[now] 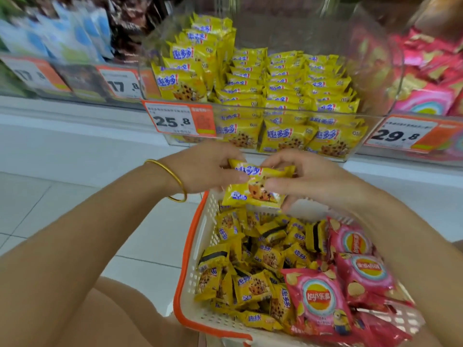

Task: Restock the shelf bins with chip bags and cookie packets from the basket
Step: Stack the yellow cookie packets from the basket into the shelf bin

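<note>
Middle price tag (178, 120) — 25.8; right price tag (403, 136) — 29.8; chip bag (319, 300) Lay's

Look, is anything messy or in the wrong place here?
Nothing looks spilled or torn. The cookie packets in the basket lie in a jumbled heap, some face down, unlike the neat rows in the clear bin.

Basket (198, 246) near — cookie packets (253, 259) left, chip bags (318, 299) right inside; shelf bin (250, 106) behind, above it.

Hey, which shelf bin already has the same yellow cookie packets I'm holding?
The middle bin with the 25.8 price tag: it is full of yellow cookie packets. The bin to its right holds pink chip bags.
</note>
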`<act>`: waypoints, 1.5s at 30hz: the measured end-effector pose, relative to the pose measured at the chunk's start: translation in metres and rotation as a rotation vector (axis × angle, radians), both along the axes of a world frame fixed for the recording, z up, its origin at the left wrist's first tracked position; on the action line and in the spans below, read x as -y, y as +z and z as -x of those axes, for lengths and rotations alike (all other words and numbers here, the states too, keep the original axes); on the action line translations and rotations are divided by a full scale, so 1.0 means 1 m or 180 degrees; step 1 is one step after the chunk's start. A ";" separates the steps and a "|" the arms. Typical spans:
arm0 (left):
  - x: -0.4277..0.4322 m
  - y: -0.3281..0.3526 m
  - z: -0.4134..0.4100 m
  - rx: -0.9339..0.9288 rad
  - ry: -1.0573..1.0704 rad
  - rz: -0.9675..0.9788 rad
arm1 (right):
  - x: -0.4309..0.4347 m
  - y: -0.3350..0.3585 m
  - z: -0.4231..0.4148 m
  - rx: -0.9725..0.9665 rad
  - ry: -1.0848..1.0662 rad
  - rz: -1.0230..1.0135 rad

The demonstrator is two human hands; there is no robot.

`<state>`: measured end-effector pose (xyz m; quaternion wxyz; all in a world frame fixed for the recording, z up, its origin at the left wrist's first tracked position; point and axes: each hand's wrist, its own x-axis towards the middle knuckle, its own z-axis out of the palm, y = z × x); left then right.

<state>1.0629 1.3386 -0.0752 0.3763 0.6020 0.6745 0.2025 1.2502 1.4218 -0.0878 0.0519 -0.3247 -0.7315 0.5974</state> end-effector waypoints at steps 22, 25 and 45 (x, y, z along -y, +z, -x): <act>0.003 0.024 0.074 -0.1542 0.1896 -0.2151 | -0.023 0.049 0.164 -0.0235 -0.0520 -0.3337; 0.003 0.024 0.075 -0.1724 0.1848 -0.2114 | -0.022 0.044 0.166 -0.0162 -0.0418 -0.3261; 0.035 -0.021 0.017 -0.2107 0.0065 -0.0517 | 0.055 -0.141 0.037 0.1417 0.1053 -0.1414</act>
